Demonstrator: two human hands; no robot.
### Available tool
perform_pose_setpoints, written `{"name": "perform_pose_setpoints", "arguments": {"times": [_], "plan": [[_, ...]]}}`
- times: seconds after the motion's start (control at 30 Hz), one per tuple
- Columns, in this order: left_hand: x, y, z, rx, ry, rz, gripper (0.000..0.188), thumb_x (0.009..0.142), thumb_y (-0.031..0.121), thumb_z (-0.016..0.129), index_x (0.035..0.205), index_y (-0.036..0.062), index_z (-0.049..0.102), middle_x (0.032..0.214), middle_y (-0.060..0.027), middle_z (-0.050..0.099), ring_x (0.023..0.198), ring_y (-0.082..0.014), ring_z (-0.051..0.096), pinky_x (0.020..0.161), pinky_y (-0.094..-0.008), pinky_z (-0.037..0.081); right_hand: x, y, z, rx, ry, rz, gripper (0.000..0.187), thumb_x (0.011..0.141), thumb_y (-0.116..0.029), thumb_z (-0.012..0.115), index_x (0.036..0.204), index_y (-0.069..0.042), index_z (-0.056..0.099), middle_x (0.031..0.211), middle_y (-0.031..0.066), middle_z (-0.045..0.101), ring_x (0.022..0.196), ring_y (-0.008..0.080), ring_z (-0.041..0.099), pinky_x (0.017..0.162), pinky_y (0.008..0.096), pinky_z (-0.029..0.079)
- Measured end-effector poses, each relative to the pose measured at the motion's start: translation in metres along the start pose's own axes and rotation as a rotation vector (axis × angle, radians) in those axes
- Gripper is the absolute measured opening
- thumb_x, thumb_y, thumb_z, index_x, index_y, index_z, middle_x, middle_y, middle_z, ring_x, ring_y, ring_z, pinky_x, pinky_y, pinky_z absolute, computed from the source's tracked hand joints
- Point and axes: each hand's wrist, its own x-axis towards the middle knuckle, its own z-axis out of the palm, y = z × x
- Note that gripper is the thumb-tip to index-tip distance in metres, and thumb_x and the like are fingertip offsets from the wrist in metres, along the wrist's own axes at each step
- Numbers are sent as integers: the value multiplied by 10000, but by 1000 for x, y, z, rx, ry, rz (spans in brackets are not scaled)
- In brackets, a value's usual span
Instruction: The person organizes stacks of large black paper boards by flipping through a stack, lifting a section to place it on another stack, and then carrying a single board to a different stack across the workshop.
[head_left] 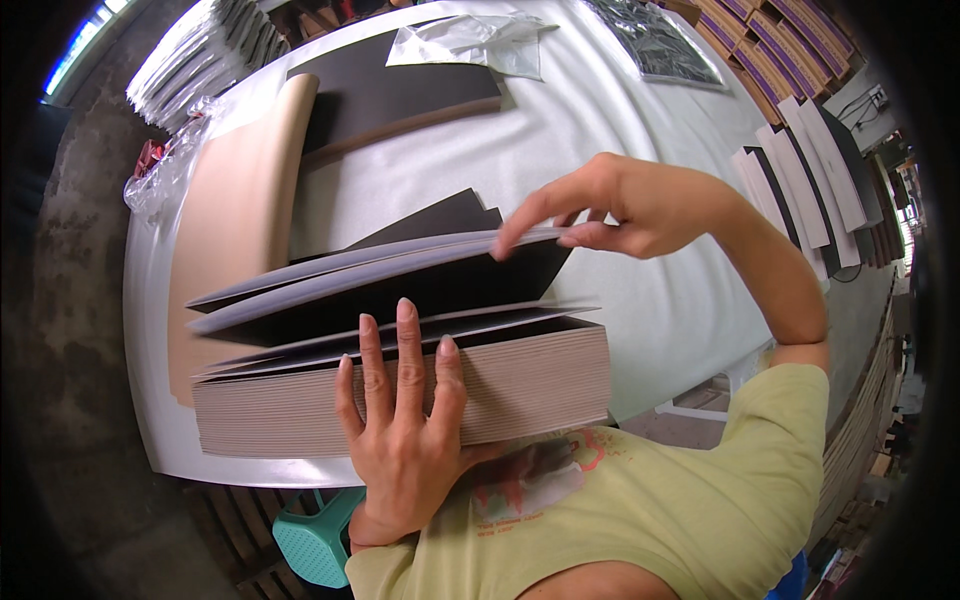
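Note:
A thick stack of black-faced boards with grey-brown edges [530,375] stands at the table's near side, close to my body. My left hand [405,420] rests against the stack's near side, its fingers stretched and spread, the tips reaching over the top edge. Above the stack, several thin black boards with pale edges [370,290] are fanned apart and tilted up. My right hand [610,210] pinches the upper boards at their right corner between thumb and fingers. Its fingertips are slightly blurred. Behind them, more black board corners [440,220] show on the table.
A white-covered table [640,300] bears brown paper [235,190], a large black board stack [400,95] and clear plastic bags [470,45]. Further boards [800,180] stand at the right. A green stool [315,545] is below the near edge. Cartons [780,45] are piled at the back right.

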Motion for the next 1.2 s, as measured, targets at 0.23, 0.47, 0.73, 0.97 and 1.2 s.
{"name": "perform_pose_setpoints", "arguments": {"times": [0.23,0.47,0.73,0.97,1.2], "plan": [[1,1,1,9,20,6,805,489,637,676,1064,80,587,1358,-193,421,1258,-401,380,1024,-486,224,-7,5,6,-95,37,102,275,839,-86,540,1096,-54,630,1186,213,545,991,351,577,835,365,461],[-2,-2,0,22,-20,17,937,516,701,649,1171,43,529,1394,-206,359,1304,-386,312,1038,-492,220,-7,-4,0,-231,-71,71,406,770,-220,680,1122,-29,609,1169,201,570,1006,314,591,818,363,482],[-11,-5,3,-36,34,39,767,651,618,582,1189,72,558,1359,-93,442,1265,-354,386,1031,-466,245,-7,-1,15,-209,119,-150,417,746,86,544,1100,-115,633,1083,175,605,853,329,616,734,330,509],[-8,-8,-3,56,-47,78,819,635,590,618,1311,148,483,1377,-62,426,1282,-397,344,1048,-499,227,-10,11,5,-176,24,102,623,705,-295,750,1239,-67,526,1282,229,439,1055,313,535,805,348,482],[-5,-7,-5,-1,-55,67,850,582,566,684,1317,190,477,1402,-88,390,1280,-502,265,1049,-541,201,-8,8,3,-269,-5,135,976,499,-401,856,1300,-28,443,1337,264,366,1231,366,400,995,378,373]]}}
